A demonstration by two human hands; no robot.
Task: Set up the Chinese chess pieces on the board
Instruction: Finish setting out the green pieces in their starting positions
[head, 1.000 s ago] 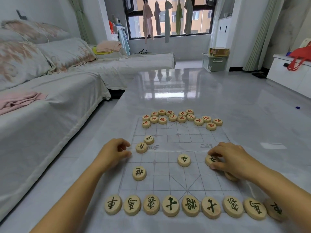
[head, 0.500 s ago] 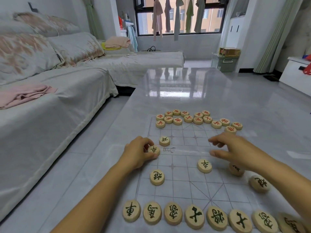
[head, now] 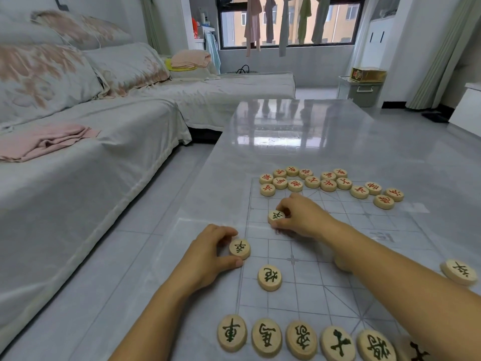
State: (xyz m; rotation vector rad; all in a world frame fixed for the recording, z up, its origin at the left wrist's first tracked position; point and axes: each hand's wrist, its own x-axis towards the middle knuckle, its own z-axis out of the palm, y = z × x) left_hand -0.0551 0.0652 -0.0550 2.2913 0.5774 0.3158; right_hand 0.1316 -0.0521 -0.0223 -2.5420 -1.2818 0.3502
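A clear chess board sheet [head: 364, 230] lies on the grey table. My left hand [head: 210, 252] pinches a black-lettered soldier piece [head: 239, 248] at the board's left edge. My right hand [head: 299, 217] reaches across and grips another black-lettered soldier piece [head: 276, 216] further up the left side. A black cannon piece [head: 269, 277] lies below them. A row of black pieces [head: 299, 340] lines the near edge. Several red pieces [head: 325, 183] sit clustered at the far edge. One more black piece [head: 459, 272] lies at the right; another is partly hidden under my right forearm.
A covered sofa [head: 78, 165] with a pink cloth [head: 44, 142] runs along the left of the glossy table [head: 299, 131]. A green storage box [head: 361, 92] stands by the window at the back.
The view swung left. My right hand left the right side of the board, crossed over and took hold of the upper left soldier. My left hand slid its soldier down toward the board's left edge.
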